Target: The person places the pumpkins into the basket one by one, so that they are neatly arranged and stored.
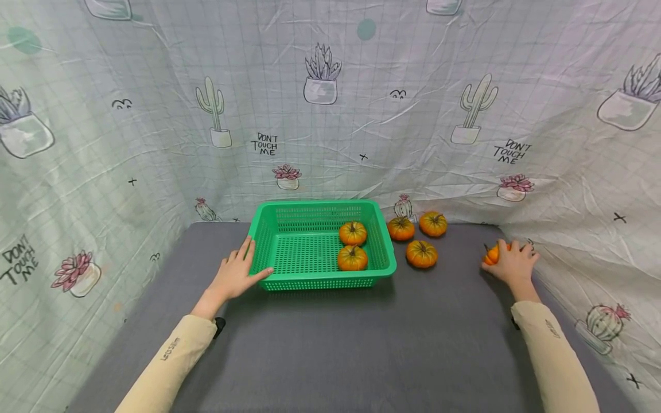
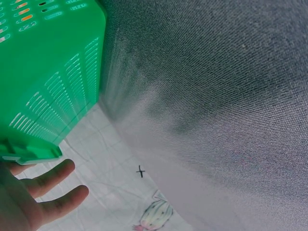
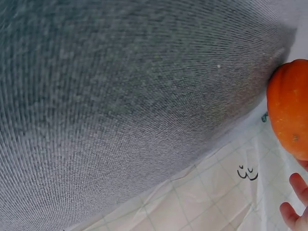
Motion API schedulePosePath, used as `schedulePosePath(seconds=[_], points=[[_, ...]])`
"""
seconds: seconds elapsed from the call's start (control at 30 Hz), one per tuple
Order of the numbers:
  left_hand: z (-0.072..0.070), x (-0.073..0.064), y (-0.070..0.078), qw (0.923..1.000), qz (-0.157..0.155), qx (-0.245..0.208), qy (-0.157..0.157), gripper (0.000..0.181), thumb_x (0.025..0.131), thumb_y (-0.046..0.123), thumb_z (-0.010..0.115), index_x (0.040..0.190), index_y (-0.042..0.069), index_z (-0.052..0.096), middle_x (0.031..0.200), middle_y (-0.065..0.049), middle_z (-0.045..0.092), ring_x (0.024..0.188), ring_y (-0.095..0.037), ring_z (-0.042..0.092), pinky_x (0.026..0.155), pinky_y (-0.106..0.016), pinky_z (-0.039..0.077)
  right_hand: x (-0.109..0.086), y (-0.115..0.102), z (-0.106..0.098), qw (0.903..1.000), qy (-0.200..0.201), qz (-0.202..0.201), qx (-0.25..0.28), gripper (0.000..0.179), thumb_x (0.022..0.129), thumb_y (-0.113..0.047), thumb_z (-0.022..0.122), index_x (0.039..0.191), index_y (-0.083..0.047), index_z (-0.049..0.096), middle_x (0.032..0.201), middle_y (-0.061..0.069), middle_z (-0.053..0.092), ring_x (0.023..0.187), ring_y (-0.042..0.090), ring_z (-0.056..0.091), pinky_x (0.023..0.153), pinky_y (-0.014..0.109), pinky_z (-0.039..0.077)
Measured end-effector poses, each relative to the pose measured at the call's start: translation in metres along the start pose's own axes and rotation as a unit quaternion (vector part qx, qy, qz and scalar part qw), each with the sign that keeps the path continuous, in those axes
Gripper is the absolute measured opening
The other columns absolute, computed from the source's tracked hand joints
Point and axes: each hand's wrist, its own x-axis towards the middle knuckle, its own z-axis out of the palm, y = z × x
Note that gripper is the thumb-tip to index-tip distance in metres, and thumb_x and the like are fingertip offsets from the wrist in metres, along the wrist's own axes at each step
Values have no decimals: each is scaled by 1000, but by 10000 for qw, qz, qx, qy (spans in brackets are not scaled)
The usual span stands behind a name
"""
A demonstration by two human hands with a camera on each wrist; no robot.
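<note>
Fingers (image 1: 245, 248) of left hand (image 1: 233, 278): spread, at the left rim of a green basket (image 1: 315, 278). Fingers of right hand (image 1: 516, 265): curled round one orange pumpkin (image 1: 491, 256). Sleeves (image 1: 178, 353): two, beige, lettered. Desk (image 1: 361, 344): grey, fine-ribbed. Basket: perforated plastic, on the desk, two pumpkins (image 1: 353, 258) inside at its right end. Held pumpkin: near the desk's right edge, smooth-skinned, shallow-lobed, dark stem pointing leftward. Three pumpkins (image 1: 421, 254): striped, stems up, standing between it and the basket. Cloth (image 1: 330, 126): wrinkled, printed with cacti, behind all.
</note>
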Motion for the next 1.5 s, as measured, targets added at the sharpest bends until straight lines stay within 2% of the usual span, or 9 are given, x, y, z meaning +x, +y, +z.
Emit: schedulePosePath(seconds=[0.4, 0.67, 0.83, 1.17, 1.5], points=[[3, -1, 0, 10000, -2, 30, 2, 94, 83, 65, 37, 143, -1, 10, 149, -19, 8, 121, -46, 33, 88, -61, 30, -6, 1, 2, 10000, -2, -23, -35, 78, 64, -36, 75, 111, 9, 32, 98, 39, 36, 101, 63, 24, 77, 70, 16], [0, -1, 1, 10000, -10, 8, -20, 93, 83, 64, 38, 143, -2, 11, 149, -20, 8, 121, -46, 33, 89, -61, 30, -7, 3, 1, 10000, 54, -46, -47, 74, 63, -37, 75, 101, 11, 33, 93, 35, 39, 100, 60, 26, 77, 71, 16], [-1, -1, 1, 10000, -12, 34, -28, 93, 84, 64, 38, 143, -2, 11, 149, -20, 7, 120, -46, 34, 88, -61, 31, -7, 6, 2, 10000, 79, 36, -44, 74, 65, -39, 73, 100, 11, 34, 94, 36, 39, 100, 59, 27, 78, 72, 16], [0, 0, 0, 10000, -10, 46, -3, 93, 83, 65, 38, 143, -1, 11, 150, -19, 7, 121, -46, 33, 88, -61, 31, -10, 7, 1, 9994, -224, 248, -58, 75, 74, -45, 64, 107, 17, 37, 100, 38, 34, 103, 60, 22, 81, 74, 11], [0, 0, 0, 10000, -8, 49, 18, 93, 83, 65, 38, 143, -2, 11, 149, -19, 7, 121, -46, 33, 88, -61, 31, -8, -4, 1, 9995, -139, 239, -127, 77, 76, -51, 59, 105, 15, 34, 101, 41, 33, 101, 62, 22, 80, 74, 13]])
